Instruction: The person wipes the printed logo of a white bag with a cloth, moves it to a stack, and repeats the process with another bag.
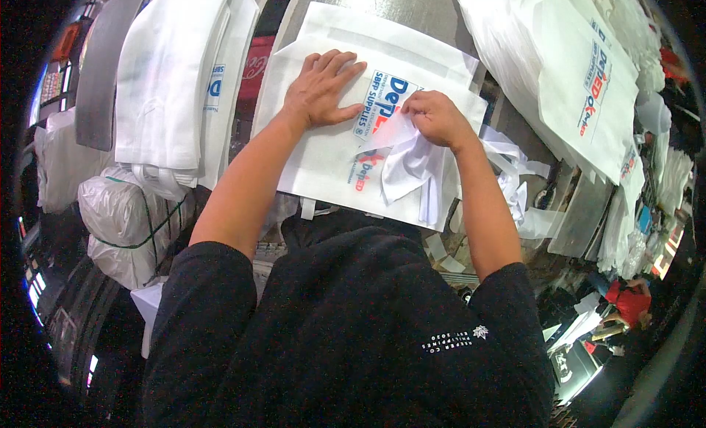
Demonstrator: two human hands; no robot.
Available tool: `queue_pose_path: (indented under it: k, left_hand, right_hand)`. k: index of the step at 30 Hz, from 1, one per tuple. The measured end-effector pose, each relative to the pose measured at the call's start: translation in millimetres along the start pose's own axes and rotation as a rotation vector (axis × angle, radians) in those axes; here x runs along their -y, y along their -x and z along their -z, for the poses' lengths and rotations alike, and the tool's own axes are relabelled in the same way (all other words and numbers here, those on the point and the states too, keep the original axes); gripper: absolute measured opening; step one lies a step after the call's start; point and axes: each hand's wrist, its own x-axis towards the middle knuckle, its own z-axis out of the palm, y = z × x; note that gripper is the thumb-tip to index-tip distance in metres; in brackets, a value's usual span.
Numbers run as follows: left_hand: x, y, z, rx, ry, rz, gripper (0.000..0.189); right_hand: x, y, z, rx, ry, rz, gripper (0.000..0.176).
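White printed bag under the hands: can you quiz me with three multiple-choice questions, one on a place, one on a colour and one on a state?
1. Where is the left hand?
A. Flat on the white bag
B. On the floor
C. Raised in the air

2. What colours is the print on that bag?
A. Green and yellow
B. Blue and red
C. Black only

3. What is the right hand doing?
A. Lying open and flat
B. Hanging at the person's side
C. Closed on a fold of white fabric

Answers: 1 A, the palm lies spread on the bag; 2 B, the letters show blue and red; 3 C, its fingers are curled round the fabric.
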Motion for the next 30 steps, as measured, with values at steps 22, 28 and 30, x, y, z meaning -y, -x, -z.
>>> queue_pose_path:
  k: [22, 28, 30]
  left_hand:
    - [4, 1, -4, -0.023, 0.013, -0.033, 0.077]
    - [-1, 1, 2, 0.051, -0.049, -0.028, 0.083]
    - [-1, 1, 2, 0.065, -0.056, -0.025, 0.081]
  right_hand:
    - [19, -7, -5, -0.232, -0.171, -0.087, 0.014]
    - [10, 5, -5, -0.211, -0.092, -0.087, 0.015]
    - [13, 10, -5, -0.208, -0.043, -0.115, 0.015]
